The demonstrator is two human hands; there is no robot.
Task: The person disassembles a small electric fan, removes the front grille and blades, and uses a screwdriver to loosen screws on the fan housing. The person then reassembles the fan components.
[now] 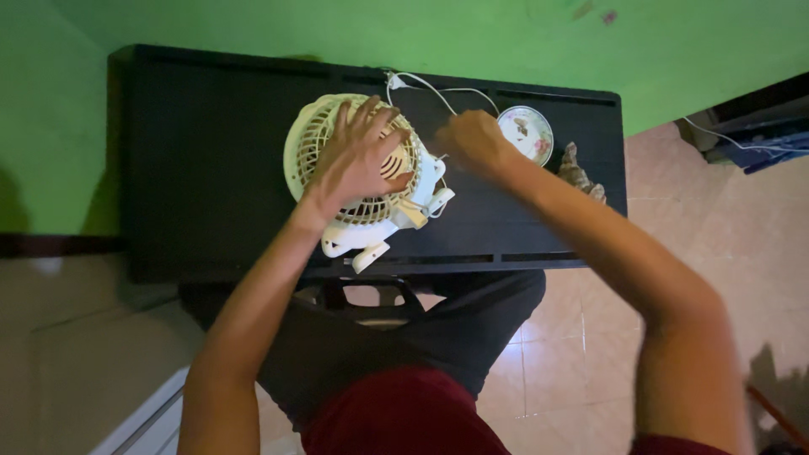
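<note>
cream plastic makes up the small fan [358, 181], which lies on its back near the middle of the black table [194, 168], its round slatted grille facing up and its white stand and clip sticking out toward the person. the left hand [358, 156] lies flat on the grille with fingers spread wide, pressing down rather than gripping. the right hand [472, 139] is just beside the fan's right edge, curled closed near the white cord [438, 93]; whether it pinches the cord cannot be told. a small flowered plate [527, 133] sits just past that hand, with a crumpled cloth [581, 173] beside it.
</note>
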